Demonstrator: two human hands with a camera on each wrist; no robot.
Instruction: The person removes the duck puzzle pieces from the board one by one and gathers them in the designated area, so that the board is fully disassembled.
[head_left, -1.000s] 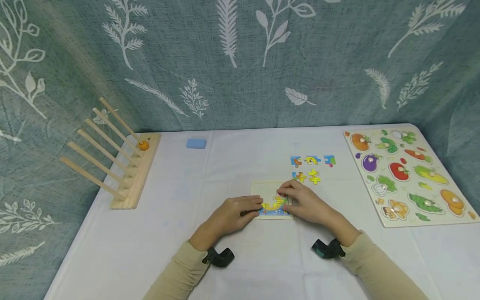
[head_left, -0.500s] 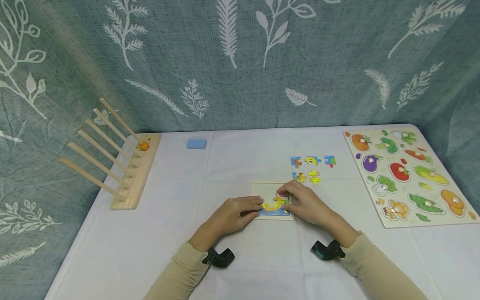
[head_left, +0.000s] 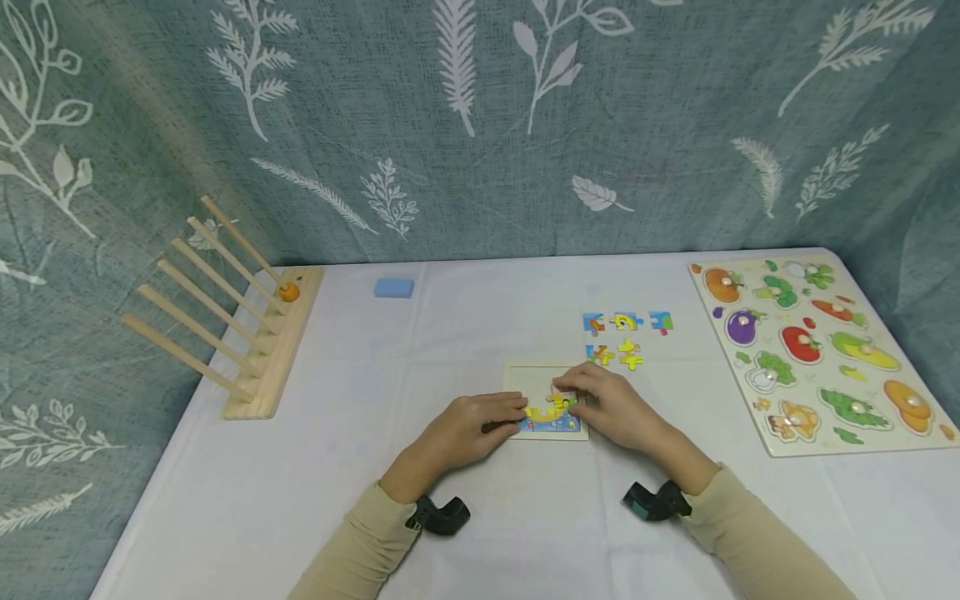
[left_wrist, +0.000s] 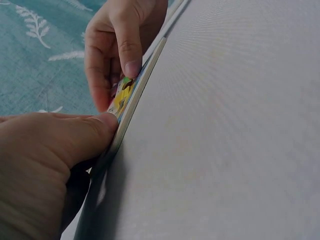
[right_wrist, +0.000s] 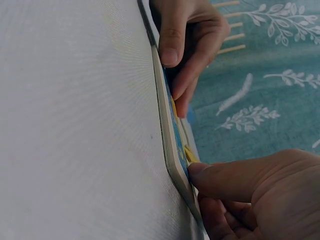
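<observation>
A shallow puzzle tray [head_left: 546, 434] lies on the table, its near rows filled with blue and yellow pieces. My left hand [head_left: 468, 425] rests on the tray's left side, fingers mostly straight over the pieces and thumb near the front edge. At the tray's right side, my right hand [head_left: 611, 406] pinches a small yellow puzzle piece [head_left: 557, 400] between thumb and fingers; the piece sits slightly raised over its neighbours. The left wrist view shows both thumbs close to the tray's edge [left_wrist: 134, 105]. My right fingers partly cover the pieces beneath them.
Several loose puzzle pieces [head_left: 625, 321] lie just beyond the tray to the right. A vegetable peg board [head_left: 806, 396] is at the far right. A wooden stand with pegs [head_left: 273, 367] and an orange bead [head_left: 288, 292] stands at left, near a blue block [head_left: 393, 288].
My right thumb and fingertips have shifted slightly at the tray's right side, around the yellow piece. My left hand stays in place.
</observation>
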